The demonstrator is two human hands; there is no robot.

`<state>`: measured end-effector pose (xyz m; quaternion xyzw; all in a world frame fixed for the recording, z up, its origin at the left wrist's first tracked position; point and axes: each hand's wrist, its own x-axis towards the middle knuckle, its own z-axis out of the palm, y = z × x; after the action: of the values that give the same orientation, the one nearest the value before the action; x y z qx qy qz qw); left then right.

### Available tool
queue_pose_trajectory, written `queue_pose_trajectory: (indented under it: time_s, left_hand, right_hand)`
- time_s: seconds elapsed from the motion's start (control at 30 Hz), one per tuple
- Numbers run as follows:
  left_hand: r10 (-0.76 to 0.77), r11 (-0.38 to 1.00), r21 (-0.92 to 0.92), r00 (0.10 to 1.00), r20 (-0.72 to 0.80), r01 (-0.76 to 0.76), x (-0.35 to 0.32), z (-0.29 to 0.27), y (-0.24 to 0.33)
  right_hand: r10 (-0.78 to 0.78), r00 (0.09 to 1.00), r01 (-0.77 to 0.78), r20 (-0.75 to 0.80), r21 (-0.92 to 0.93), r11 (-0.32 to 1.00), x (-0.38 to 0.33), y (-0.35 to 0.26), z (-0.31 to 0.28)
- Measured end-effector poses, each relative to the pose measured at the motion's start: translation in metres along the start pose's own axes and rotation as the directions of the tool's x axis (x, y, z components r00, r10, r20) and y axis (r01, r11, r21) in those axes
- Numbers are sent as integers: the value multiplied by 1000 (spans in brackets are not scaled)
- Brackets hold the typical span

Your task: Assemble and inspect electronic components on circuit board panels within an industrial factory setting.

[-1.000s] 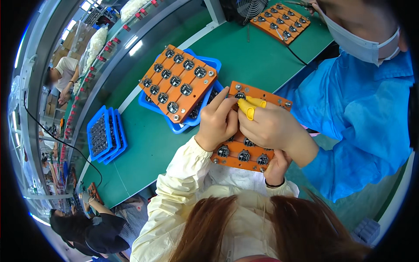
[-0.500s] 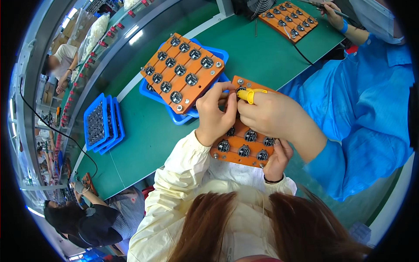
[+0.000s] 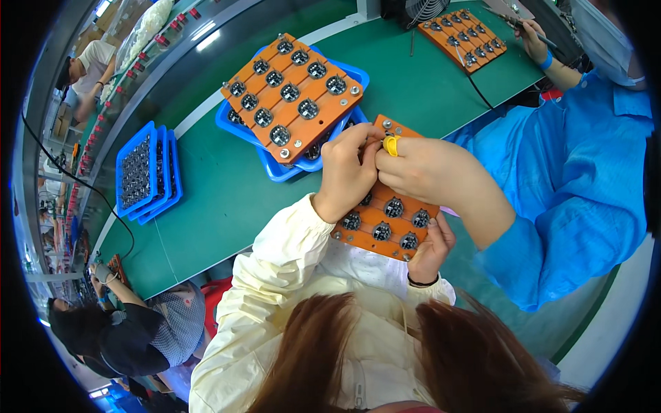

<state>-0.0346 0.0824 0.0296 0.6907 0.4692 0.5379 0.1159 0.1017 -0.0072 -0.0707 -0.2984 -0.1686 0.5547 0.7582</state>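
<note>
An orange board (image 3: 385,220) with round black-and-silver parts is held over the green bench's near edge. My left hand (image 3: 344,175), in a cream sleeve, lies curled on top of it, fingertips pinched at a part near its far end. My right hand (image 3: 432,249), with a dark wristband, grips the board's near edge from below. A co-worker's hand (image 3: 427,172) in a blue sleeve, one finger in a yellow cot (image 3: 391,144), presses on the same far end, touching my left fingers.
A second orange board (image 3: 292,93) rests on stacked blue trays (image 3: 275,168) just beyond. More blue trays (image 3: 148,172) stand at the left of the green bench (image 3: 220,199). A third board (image 3: 468,38) lies far right, by another person's hand (image 3: 533,38). Other people sit at the left.
Both my hands and the co-worker's hand stay on the board. The co-worker's yellow-capped finger has shifted slightly along the board's far end. The view has tilted a little.
</note>
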Motion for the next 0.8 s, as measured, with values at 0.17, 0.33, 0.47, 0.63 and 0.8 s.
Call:
queue_pose_trajectory:
  time_s: [0.17,0.33,0.47,0.63,0.8]
  left_hand:
    - [-109,992,75,990,92,102,-3,1,-1]
    - [-74,995,77,996,53,70,1,-1,5]
    - [-86,995,59,995,49,83,0,-2,4]
    - [-118,992,49,993,26,117,-4,-7,6]
    - [-98,995,25,995,-16,98,-5,-8,5]
  right_hand:
    - [27,999,-27,-17,6,1000,0,3,-5]
    - [69,998,-69,-6,15,998,3,-2,-1]
    - [73,997,-73,-21,26,997,4,-3,1]
    - [60,998,-60,4,9,998,3,3,-9]
    - [46,999,-48,-25,-60,997,5,12,-22]
